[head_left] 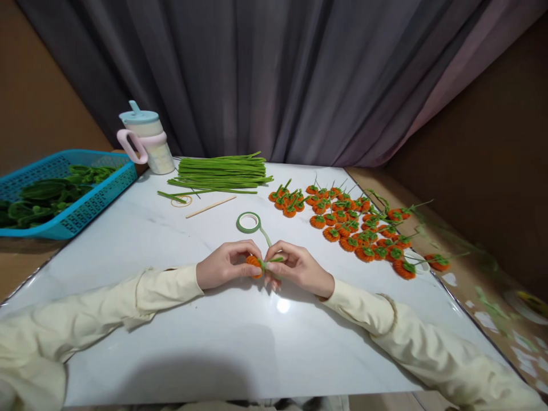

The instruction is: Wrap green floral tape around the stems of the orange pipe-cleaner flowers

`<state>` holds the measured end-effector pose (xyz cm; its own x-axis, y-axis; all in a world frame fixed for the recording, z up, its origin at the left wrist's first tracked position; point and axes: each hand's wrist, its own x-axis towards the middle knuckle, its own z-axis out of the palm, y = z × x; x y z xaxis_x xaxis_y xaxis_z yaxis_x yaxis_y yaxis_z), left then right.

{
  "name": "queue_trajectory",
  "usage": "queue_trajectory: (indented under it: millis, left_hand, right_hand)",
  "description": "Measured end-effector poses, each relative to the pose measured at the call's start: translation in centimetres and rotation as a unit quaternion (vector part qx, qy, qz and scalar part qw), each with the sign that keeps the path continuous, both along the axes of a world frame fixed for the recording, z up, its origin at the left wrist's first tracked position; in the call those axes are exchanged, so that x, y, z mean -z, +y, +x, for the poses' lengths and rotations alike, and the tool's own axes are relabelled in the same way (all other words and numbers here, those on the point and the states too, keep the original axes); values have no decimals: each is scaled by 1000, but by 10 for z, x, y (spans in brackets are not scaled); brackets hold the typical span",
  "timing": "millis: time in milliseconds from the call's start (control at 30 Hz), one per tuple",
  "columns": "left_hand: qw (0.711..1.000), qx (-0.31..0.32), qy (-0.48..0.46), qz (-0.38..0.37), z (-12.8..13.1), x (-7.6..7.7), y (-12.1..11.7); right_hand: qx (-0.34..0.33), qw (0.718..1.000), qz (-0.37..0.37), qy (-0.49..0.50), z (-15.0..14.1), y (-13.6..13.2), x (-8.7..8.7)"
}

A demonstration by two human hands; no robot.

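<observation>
My left hand (230,264) pinches a small orange chenille fruit (254,266) with a green top, above the middle of the white table. Close beside it, my right hand (298,267) has its thumb and fingers closed on the fruit's green stem (274,260). A strip of green floral tape (265,235) runs from the roll of tape (248,223) to the right fingertips. The roll lies flat just beyond my hands. How the tape sits around the stem is partly hidden by my fingers.
Rows of finished orange fruits (349,242) lie at the right. Green chenille stems (220,173) are piled at the back, with a wooden stick (210,206) before them. A lidded cup (160,154) and a blue basket (68,222) of green pieces stand left.
</observation>
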<state>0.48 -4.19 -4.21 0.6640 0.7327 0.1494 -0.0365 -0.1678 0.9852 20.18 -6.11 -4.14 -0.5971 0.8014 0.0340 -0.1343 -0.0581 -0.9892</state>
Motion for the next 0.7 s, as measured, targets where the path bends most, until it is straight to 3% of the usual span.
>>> queue_trajectory:
  millis: [133, 333, 533, 700]
  left_hand:
    - [1000, 3, -9, -14, 0, 0, 0]
    - [1000, -7, -4, -14, 1, -1, 0]
    - [998, 15, -12, -58, 1, -1, -2]
    - [996, 13, -8, -87, 0, -1, -2]
  right_hand:
    - [15, 999, 35, -23, 1, 0, -2]
    - [69, 981, 150, -106, 0, 0, -2]
    - [27, 994, 90, -62, -1, -2, -3]
    - [30, 994, 89, -57, -1, -3, -3]
